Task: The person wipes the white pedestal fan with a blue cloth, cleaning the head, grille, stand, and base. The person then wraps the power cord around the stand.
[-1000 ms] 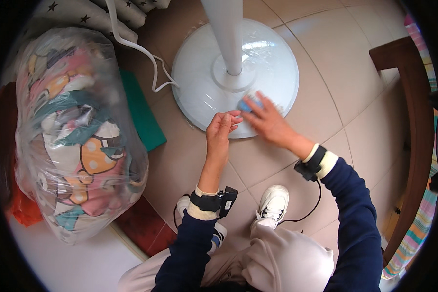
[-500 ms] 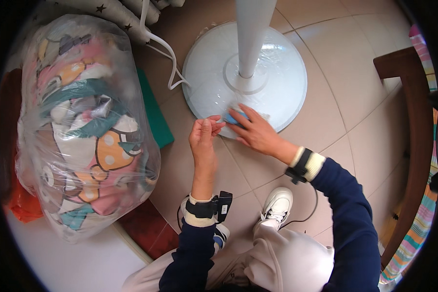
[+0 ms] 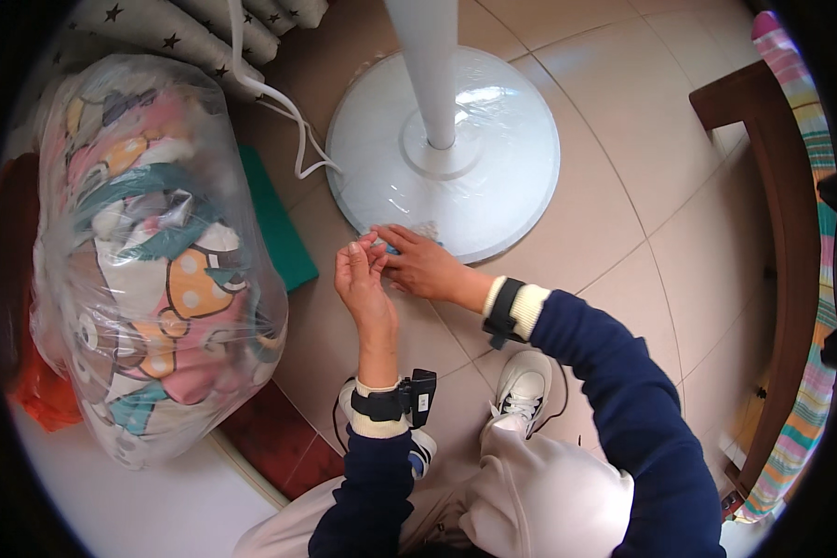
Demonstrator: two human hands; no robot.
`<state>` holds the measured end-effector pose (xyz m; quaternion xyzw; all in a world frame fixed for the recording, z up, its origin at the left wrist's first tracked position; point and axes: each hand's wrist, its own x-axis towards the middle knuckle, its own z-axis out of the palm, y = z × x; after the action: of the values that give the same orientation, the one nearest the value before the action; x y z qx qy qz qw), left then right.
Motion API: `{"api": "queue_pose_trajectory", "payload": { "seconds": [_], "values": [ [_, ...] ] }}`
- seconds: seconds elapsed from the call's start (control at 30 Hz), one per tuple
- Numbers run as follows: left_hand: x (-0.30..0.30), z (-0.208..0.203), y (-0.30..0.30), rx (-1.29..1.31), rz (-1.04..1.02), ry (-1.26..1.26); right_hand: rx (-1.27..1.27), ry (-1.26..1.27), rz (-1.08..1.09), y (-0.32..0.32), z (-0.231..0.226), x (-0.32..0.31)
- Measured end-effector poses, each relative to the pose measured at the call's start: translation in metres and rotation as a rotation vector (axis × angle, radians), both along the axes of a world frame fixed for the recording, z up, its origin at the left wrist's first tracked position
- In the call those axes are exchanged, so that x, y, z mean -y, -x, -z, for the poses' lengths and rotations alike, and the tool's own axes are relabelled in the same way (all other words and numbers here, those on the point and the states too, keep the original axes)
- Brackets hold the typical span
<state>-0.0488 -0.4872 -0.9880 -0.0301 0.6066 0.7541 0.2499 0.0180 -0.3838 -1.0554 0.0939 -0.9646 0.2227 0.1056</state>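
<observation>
A round white base (image 3: 493, 200) with a glossy, film-like wrinkled surface carries an upright white pole (image 3: 428, 74). At the base's near edge my right hand (image 3: 423, 267) presses down on a blue cloth (image 3: 392, 248), mostly hidden under the fingers. A pale, greyish patch shows just beyond its knuckles; I cannot tell whether it belongs to the cloth. Close beside it, almost touching, my left hand (image 3: 365, 288) is raised at the near left edge with fingers curled and pinched together. What those fingers hold, if anything, is hidden.
A clear plastic bag (image 3: 158, 270) stuffed with patterned bedding stands at the left, with a green flat piece (image 3: 279, 223) behind it. A white cord (image 3: 299, 139) runs beside the base. Dark wooden furniture (image 3: 763, 139) with striped fabric curves along the right.
My right hand has slid leftward along the near edge of the base with the blue cloth, closer to my left hand. The whole view has shifted a little.
</observation>
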Motion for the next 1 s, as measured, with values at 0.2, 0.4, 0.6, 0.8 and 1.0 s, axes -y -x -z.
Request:
{"api": "queue_pose_trajectory", "payload": {
  "seconds": [0.2,0.4,0.6,0.8,1.0],
  "values": [
    [0.004,-0.003,0.004,-0.020,0.036,0.091,-0.006,0.009,0.398,-0.031,0.000,-0.065],
    [-0.012,0.011,-0.010,0.025,0.127,0.128,-0.010,-0.068,0.675,-0.038,-0.006,-0.184],
    [-0.037,0.024,-0.018,-0.217,0.391,0.281,0.029,0.455,0.332,0.001,-0.032,-0.215],
    [-0.073,0.032,-0.016,-0.659,0.548,0.437,0.204,0.316,0.181,0.046,-0.022,-0.237],
    [-0.089,0.030,-0.015,-0.708,0.722,0.695,0.453,0.528,0.169,0.095,-0.044,-0.254]
  ]
}}
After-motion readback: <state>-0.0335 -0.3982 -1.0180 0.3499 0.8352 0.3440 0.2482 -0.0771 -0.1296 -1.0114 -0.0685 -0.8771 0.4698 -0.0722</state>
